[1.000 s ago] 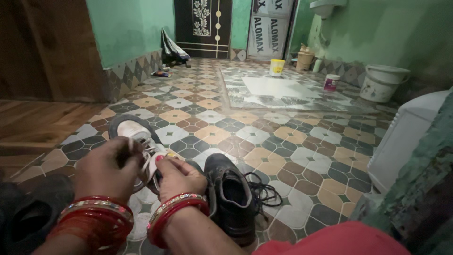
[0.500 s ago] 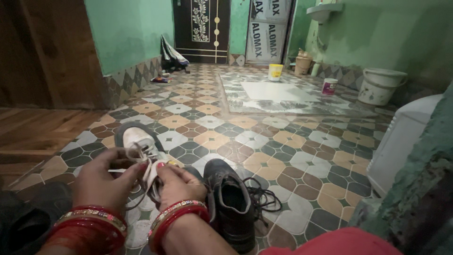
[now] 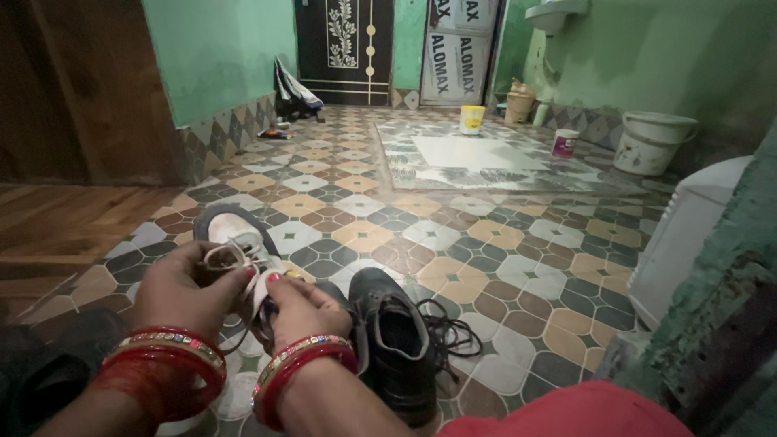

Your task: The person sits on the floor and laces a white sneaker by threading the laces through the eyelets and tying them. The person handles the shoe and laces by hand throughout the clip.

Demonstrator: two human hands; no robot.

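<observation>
Lower left of frame: left hand [image 3: 182, 295] curled, pinching white laces [image 3: 229, 256] of white shoe [image 3: 235, 235] lying on patterned tile floor [image 3: 486, 259]. Right hand [image 3: 303, 311] just beside, fingers bent, gripping same laces near shoe tongue. Red bangles on both wrists. Black shoe [image 3: 396, 340] bottom centre, touching right hand's side, dark laces [image 3: 449, 332] loose to its right. Another dark shoe [image 3: 48, 372] at far lower left. Upper centre: dark door, then tall white panel with black lettering [image 3: 461, 53]. Yellow tub [image 3: 472, 119] below it. Small white-and-pink labelled jar [image 3: 564, 143] right of that. White bucket [image 3: 655, 142] upper right. White plastic object [image 3: 688, 235] at right edge.
</observation>
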